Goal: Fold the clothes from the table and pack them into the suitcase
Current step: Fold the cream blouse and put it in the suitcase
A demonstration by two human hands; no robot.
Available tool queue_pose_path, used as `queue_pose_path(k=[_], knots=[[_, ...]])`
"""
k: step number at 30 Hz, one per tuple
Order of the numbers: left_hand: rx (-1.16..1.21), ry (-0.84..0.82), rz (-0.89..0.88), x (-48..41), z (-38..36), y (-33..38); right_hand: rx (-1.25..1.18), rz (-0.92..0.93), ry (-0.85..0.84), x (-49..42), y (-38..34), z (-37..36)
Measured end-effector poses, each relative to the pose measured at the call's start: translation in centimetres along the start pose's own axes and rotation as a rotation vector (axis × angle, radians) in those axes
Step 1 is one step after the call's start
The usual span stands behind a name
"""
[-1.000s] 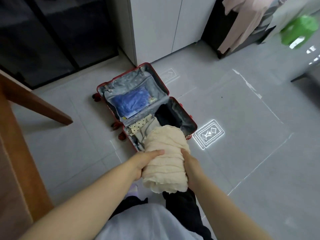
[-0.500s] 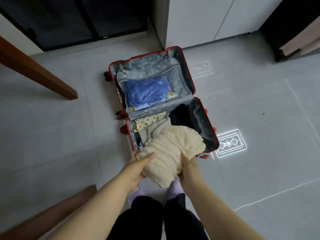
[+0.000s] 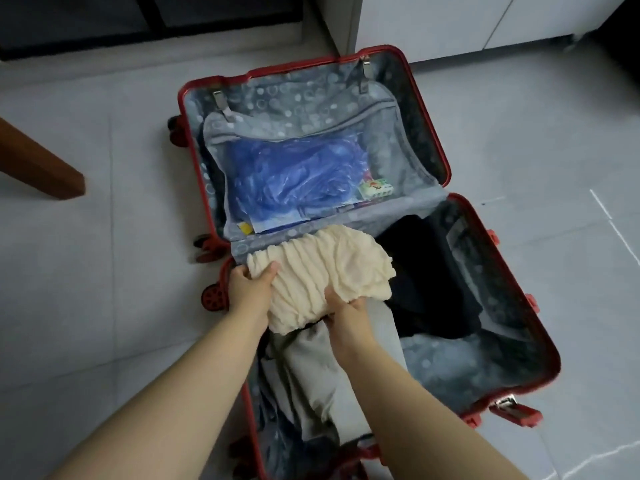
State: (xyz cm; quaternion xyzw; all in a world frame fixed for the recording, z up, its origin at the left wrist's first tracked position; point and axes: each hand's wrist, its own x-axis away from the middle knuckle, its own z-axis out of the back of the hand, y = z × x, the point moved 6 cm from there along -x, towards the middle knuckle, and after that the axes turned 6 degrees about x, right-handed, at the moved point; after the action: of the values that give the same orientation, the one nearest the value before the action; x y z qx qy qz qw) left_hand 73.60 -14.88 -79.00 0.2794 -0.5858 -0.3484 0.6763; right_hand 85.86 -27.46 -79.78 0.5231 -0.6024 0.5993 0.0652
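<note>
You are gripping the folded cream garment [image 3: 322, 271] at the hinge edge of the near half of the suitcase [image 3: 443, 368], left hand [image 3: 249, 289] curling round its left end, right hand [image 3: 349, 317] pinching its near edge. Releasing unevenly could leave it unrolling across the grey garment [image 3: 311, 368]. Right fingertips are hiding under fabric; the suitcase's near corner is running off-frame.

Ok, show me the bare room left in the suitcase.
Bare lining in the near right corner, between the dark clothes, the grey garment and the suitcase rim. Crowded leftward: left hand and right hand grip the cream garment.
</note>
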Motion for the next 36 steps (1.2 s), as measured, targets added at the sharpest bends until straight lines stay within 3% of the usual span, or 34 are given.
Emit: queue_pose_path(k=[5,7,11,13,14,16,17,19,21,24,28,36], knots=[[-0.111,0.072,-0.135,-5.2,-0.1,-3.2,0.15,-0.055,-0.062,-5.3,3.3,-0.7],[-0.179,0.103,-0.232,-5.4,0.3,-3.1,0.267,-0.005,-0.004,-5.3,2.7,-0.9],[-0.279,0.152,-0.353,-3.7,0.1,-2.1,0.279,0.086,0.466,-3.6,-0.5,1.5],[-0.297,0.138,-0.382,-2.9,-0.4,-1.7,0.583,0.226,0.658,-2.5,-3.6,2.3],[-0.323,0.136,-0.44,-2.6,-0.5,-1.4,0.822,0.411,0.664,-2.3,-5.3,1.6],[-0.497,0.141,-0.663,-1.7,-1.2,-0.9,1.272,0.741,0.434,-2.5,-6.8,-1.6],[-0.617,0.132,-0.776,-1.2,-2.0,-0.9,1.462,0.773,0.259,-3.1,-6.5,-2.9],[-0.836,-0.014,-0.906,0.0,-4.1,-1.2,1.753,0.633,-0.025,-5.1,-4.6,-3.3],[-1.071,-0.19,-0.864,0.7,-5.5,-2.5,1.871,0.44,-0.149,-6.7,-3.0,-1.7],[-1.314,-0.3,-0.748,-0.8,-4.6,-6.3,1.97,0.31,-0.204,-7.7,-1.2,0.3],[-1.499,-0.324,-0.693,-2.7,-3.2,-8.7,2.077,0.309,-0.231,-8.7,0.2,0.7],[-1.606,-0.395,-0.546,-5.4,-4.7,-8.1,2.205,0.253,-0.201,-11.8,0.6,-1.3]])
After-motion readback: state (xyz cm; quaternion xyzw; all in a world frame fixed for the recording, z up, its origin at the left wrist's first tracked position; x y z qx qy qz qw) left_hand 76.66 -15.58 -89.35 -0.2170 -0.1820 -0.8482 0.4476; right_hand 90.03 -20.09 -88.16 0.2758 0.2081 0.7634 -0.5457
